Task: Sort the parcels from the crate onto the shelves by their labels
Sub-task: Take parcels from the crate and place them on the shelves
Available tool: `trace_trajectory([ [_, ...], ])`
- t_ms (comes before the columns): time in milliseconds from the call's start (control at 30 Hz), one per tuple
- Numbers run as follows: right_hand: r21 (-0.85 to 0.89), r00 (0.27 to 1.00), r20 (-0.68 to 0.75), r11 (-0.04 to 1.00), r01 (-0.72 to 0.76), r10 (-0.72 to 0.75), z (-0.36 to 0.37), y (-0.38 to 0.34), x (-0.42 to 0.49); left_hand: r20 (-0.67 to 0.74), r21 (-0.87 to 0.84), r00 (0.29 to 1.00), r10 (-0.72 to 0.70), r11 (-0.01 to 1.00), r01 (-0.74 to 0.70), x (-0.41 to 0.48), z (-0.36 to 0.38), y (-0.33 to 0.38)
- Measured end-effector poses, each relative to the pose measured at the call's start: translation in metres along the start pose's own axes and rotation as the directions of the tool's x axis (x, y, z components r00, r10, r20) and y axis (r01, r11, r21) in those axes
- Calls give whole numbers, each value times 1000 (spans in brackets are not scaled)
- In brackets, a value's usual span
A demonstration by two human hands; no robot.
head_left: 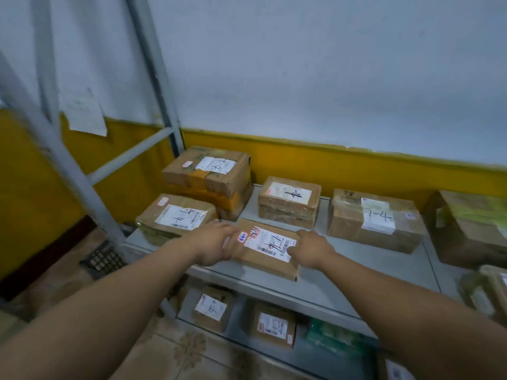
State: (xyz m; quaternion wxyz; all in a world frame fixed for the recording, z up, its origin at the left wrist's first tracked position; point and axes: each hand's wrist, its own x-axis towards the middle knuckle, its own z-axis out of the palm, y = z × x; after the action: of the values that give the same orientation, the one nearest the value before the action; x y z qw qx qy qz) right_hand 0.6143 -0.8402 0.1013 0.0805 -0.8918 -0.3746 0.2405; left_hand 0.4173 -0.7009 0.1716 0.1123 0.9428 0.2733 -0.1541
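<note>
Both hands on it now: left hand (215, 242) grips the left end of the flat brown cardboard parcel (260, 264), right hand (311, 249) curls over its right end, fingers on the white label. Parcel's lying flat at the front edge of the grey metal shelf (356, 270). Labelled, taped cardboard boxes (290, 201) fill that shelf's back, w/ smaller parcels (211, 311) below it. So we reckon it's partly done. Crate's not in view, so we can't tell what's left. Card's matte, tape glossy, corners square.

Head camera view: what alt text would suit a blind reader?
A person's left hand and right hand hold a flat cardboard parcel on a grey metal shelf, among other labelled parcels. More parcels sit on a lower shelf.
</note>
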Motion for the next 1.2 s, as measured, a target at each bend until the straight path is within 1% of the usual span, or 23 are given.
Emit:
trace_trajectory([
  [100, -30, 989, -56, 990, 136, -137, -10, -64, -19, -75, -35, 995, -66, 997, 63, -45, -16, -37],
  [267, -73, 937, -27, 935, 346, -349, 4, -183, -74, -125, -107, 975, -186, 979, 173, -137, -21, -111],
  [400, -96, 903, 6, 899, 428, -429, 39, -265, -110, -167, -245, 939, -301, 935, 256, -215, 5, -173],
  [533, -48, 869, 55, 868, 494, -491, 81, -331, -143, -152, -306, 896, -418, 882, 359, -283, 36, -227],
  [667, -83, 837, 138, 836, 543, -530, 115, -380, -153, -144, -365, 852, -504, 827, 427, -326, 58, -265],
  [800, -141, 812, 194, 804, 578, -550, 133, -423, -146, -146, -418, 813, -563, 780, 465, -342, 76, -296],
  [933, -121, 803, 249, 805, 581, -542, 152, -465, -124, -74, -429, 829, -554, 768, 475, -336, 87, -330],
  [1067, -70, 796, 294, 819, 570, -529, 178, -511, -75, -5, -396, 829, -559, 762, 512, -311, 85, -382],
  [1200, -58, 802, 311, 832, 551, -510, 198, -557, -12, 18, -382, 825, -566, 758, 528, -269, 76, -448],
])
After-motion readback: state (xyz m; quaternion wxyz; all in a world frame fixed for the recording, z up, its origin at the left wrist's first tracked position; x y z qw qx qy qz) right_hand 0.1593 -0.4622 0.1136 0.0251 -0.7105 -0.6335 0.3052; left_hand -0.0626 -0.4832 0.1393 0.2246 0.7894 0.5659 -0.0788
